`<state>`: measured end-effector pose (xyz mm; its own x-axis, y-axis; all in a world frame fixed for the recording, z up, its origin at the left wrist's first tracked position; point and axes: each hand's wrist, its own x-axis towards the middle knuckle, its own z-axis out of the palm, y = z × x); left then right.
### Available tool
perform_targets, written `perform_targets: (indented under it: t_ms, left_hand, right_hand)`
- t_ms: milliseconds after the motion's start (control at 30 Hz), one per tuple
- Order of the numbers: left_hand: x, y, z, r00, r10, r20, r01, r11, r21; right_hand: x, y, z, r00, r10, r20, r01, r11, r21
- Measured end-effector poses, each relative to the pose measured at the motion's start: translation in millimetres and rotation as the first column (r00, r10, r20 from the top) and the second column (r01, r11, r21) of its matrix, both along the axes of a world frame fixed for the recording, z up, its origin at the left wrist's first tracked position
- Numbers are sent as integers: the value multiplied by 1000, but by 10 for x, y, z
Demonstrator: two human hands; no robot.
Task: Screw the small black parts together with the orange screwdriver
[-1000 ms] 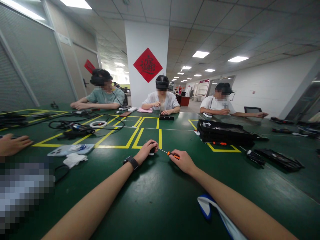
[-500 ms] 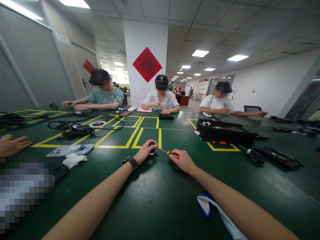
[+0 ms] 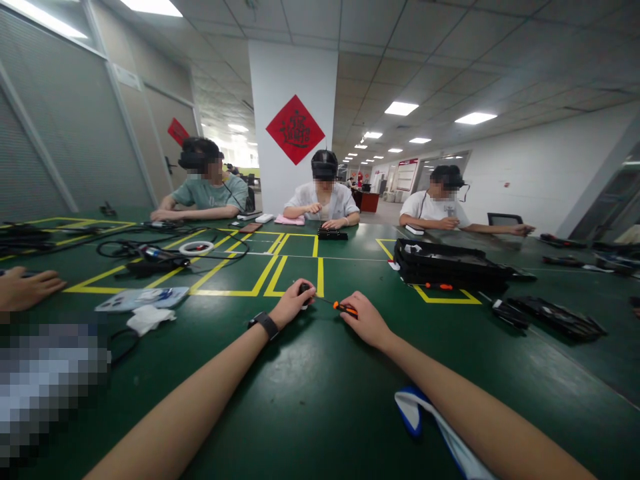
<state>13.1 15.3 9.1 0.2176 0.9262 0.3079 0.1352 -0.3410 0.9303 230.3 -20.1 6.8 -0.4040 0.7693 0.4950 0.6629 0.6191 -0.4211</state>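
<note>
My left hand (image 3: 293, 301) is closed round a small dark object (image 3: 304, 291), whose details are too small to tell; a dark watch band circles that wrist. To its right, my right hand (image 3: 364, 319) grips the orange and black handle of a screwdriver (image 3: 345, 309). The thin shaft points left, toward the small dark object; whether its tip touches is unclear. Both hands are low over the green table (image 3: 300, 400).
Black trays (image 3: 445, 260) are stacked at the right, an orange-handled tool (image 3: 439, 287) beside them. Black parts (image 3: 557, 317) lie farther right. A phone (image 3: 143, 299), white tissue (image 3: 150, 319) and cables are on the left. A blue-edged cloth (image 3: 410, 410) lies near my right forearm. Several people sit around.
My hands have hardly moved, and the screwdriver's shaft looks darker. The person at the far left has drawn an outstretched arm in.
</note>
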Motion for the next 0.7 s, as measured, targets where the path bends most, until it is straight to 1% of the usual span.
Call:
perform_targets:
  t_ms: [100, 300, 533, 700]
  left_hand:
    - [3, 2, -9, 1000, 4, -31, -3, 1000, 23]
    - [-6, 19, -27, 1000, 1, -13, 0, 1000, 23]
    - [-15, 2, -22, 998, 37, -55, -35, 998, 47]
    - [-17, 9, -29, 997, 29, -73, -26, 998, 49]
  right_hand:
    - [9, 46, -35, 1000, -3, 9, 3, 1000, -6]
    - [12, 104, -67, 999, -33, 22, 34, 999, -39]
    - [30, 85, -46, 999, 6, -46, -6, 1000, -15]
    - [30, 108, -72, 997, -55, -47, 53, 998, -46]
